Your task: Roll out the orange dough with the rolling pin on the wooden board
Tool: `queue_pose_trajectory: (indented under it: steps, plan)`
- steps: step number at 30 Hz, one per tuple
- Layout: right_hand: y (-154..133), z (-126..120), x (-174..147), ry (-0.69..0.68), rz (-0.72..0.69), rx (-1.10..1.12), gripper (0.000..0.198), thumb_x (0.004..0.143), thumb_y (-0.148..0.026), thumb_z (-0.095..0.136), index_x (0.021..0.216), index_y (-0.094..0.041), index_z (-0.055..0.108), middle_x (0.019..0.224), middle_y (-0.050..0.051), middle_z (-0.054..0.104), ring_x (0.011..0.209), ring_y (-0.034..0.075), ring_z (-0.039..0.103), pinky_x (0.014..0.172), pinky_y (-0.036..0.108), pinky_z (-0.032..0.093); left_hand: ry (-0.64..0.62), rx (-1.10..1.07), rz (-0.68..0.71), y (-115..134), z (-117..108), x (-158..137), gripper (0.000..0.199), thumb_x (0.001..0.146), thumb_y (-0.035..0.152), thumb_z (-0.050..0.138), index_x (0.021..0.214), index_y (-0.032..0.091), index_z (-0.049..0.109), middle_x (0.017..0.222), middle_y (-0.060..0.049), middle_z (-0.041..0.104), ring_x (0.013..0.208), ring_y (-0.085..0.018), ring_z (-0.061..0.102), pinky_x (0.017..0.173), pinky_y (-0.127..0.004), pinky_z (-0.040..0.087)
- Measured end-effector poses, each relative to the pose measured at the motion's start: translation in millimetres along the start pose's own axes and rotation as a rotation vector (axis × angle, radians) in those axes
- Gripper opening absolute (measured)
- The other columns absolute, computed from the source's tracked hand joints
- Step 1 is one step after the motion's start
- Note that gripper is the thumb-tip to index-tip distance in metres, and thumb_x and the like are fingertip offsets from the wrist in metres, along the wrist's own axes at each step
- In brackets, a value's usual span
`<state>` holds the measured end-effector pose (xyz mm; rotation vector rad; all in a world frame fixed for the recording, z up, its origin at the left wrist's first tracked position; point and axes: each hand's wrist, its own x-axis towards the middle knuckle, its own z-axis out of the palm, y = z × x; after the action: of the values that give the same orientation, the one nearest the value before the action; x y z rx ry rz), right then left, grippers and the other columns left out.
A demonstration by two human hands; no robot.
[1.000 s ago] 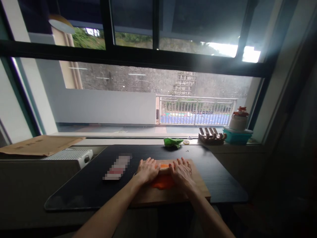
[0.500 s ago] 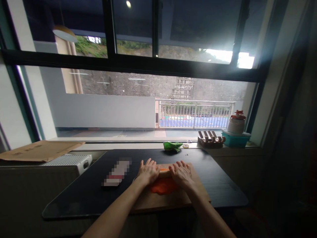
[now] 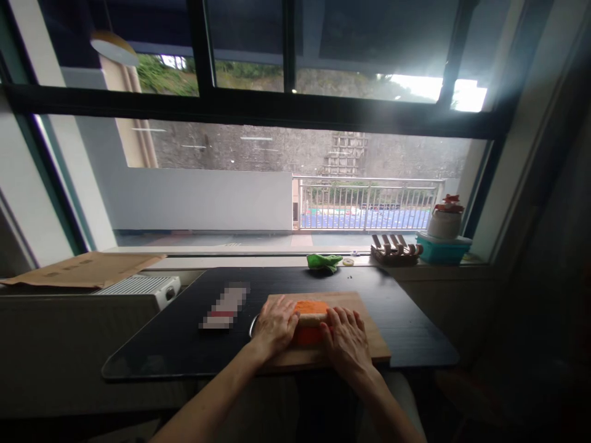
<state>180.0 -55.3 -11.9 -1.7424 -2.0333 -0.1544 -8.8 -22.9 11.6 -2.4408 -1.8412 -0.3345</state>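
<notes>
A pale rolling pin (image 3: 313, 320) lies crosswise over a flat orange sheet of dough or clay (image 3: 310, 306), which shows on both sides of it. My left hand (image 3: 277, 323) rests on top of the pin's left part, fingers stretched forward rather than wrapped round it. On the right part lies my right hand (image 3: 347, 335), palm down, its fingers extended over the wood and slightly bent. Both ends of the pin are hidden under my hands. Beneath everything is a wooden board (image 3: 376, 341). A curved metal rim (image 3: 252, 326) peeks out left of my left hand.
The board sits on a black table (image 3: 415, 344). A blurred-out flat item (image 3: 226, 307) lies to the left, a green cloth (image 3: 323, 263) at the back. Along the sill stand a brown rack (image 3: 396, 251), a teal box (image 3: 443, 249) and a white bottle (image 3: 444, 221). A radiator (image 3: 143, 292) is left.
The rolling pin and both hands have come back toward me over the orange sheet, so more of it shows beyond the pin. The camera view has shifted slightly.
</notes>
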Motion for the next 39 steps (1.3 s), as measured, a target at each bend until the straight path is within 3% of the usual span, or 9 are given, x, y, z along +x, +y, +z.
queue_pose_trajectory:
  steps: [4,8,14,17,20,26,32,35,39]
  plan:
    - [-1.7,-0.6,-22.4,0.034,-0.024,-0.003,0.047,0.095,-0.042,0.029,0.136,-0.022,0.043,0.142,0.004,0.042,0.135,0.022,0.028,0.113,0.040,0.011,0.027,-0.023,0.023,3.1,-1.1,-22.5,0.051,0.094,0.036,0.019,0.137,0.020,0.041,0.143,-0.003,0.043,0.135,-0.022,0.031,0.113,-0.044,0.019]
    - [-2.8,0.9,-19.1,0.012,-0.018,-0.012,0.051,0.095,-0.043,0.028,0.138,-0.019,0.041,0.145,0.005,0.038,0.137,0.023,0.022,0.113,0.040,0.007,0.036,-0.005,0.004,4.7,0.7,-22.6,0.052,0.094,0.037,0.018,0.140,0.020,0.036,0.147,-0.002,0.035,0.138,-0.022,0.024,0.115,-0.046,0.012]
    - [2.5,4.8,33.4,-0.101,0.031,-0.003,0.047,0.095,-0.039,0.030,0.132,-0.017,0.047,0.139,0.009,0.046,0.134,0.023,0.029,0.111,0.040,0.011,-0.020,0.023,-0.057,-1.0,3.1,29.0,0.053,0.092,0.037,0.019,0.138,0.019,0.039,0.147,-0.006,0.035,0.139,-0.023,0.021,0.113,-0.052,0.007]
    - [4.5,6.7,57.6,-0.104,0.030,0.009,0.043,0.095,-0.039,0.027,0.119,-0.020,0.059,0.130,0.008,0.054,0.129,0.024,0.036,0.108,0.040,0.017,-0.058,0.032,-0.093,-6.8,6.3,55.6,0.053,0.092,0.038,0.019,0.135,0.020,0.044,0.144,-0.008,0.041,0.138,-0.025,0.026,0.111,-0.057,0.011]
    - [4.3,8.4,64.1,-0.086,0.028,0.019,0.043,0.096,-0.040,0.027,0.110,-0.022,0.063,0.127,0.007,0.057,0.128,0.025,0.038,0.107,0.039,0.020,-0.073,0.038,-0.108,-9.8,8.7,64.6,0.052,0.092,0.040,0.019,0.131,0.020,0.048,0.141,-0.009,0.045,0.135,-0.026,0.031,0.109,-0.059,0.015]
    - [0.5,8.0,26.0,-0.019,0.028,0.031,0.044,0.095,-0.043,0.029,0.127,-0.022,0.052,0.130,0.007,0.053,0.126,0.024,0.039,0.111,0.039,0.012,-0.077,0.027,-0.043,-3.9,0.8,30.5,0.049,0.093,0.040,0.019,0.129,0.026,0.050,0.141,-0.003,0.045,0.136,-0.024,0.030,0.111,-0.055,0.014]
    - [-0.7,4.6,-19.5,0.051,-0.032,0.016,0.048,0.094,-0.043,0.032,0.136,-0.024,0.043,0.141,0.005,0.043,0.133,0.024,0.029,0.113,0.041,0.008,-0.077,-0.005,-0.009,4.1,-8.5,-13.3,0.051,0.093,0.039,0.017,0.137,0.026,0.039,0.144,0.002,0.041,0.138,-0.020,0.024,0.113,-0.053,0.012]
    - [0.5,8.1,-23.3,0.047,-0.044,0.019,0.048,0.094,-0.046,0.031,0.137,-0.026,0.042,0.141,0.003,0.043,0.136,0.024,0.025,0.113,0.042,0.008,-0.067,0.007,-0.019,5.8,-7.7,-19.8,0.052,0.093,0.038,0.016,0.139,0.024,0.038,0.146,0.001,0.038,0.139,-0.020,0.022,0.114,-0.052,0.009]
    - [2.1,9.8,-3.1,-0.004,-0.018,0.023,0.052,0.094,-0.046,0.031,0.138,-0.021,0.041,0.141,0.006,0.043,0.136,0.025,0.024,0.113,0.042,0.007,-0.062,0.023,-0.054,5.3,-5.7,-3.3,0.055,0.093,0.039,0.016,0.138,0.019,0.039,0.147,-0.004,0.035,0.140,-0.023,0.020,0.114,-0.052,0.007]
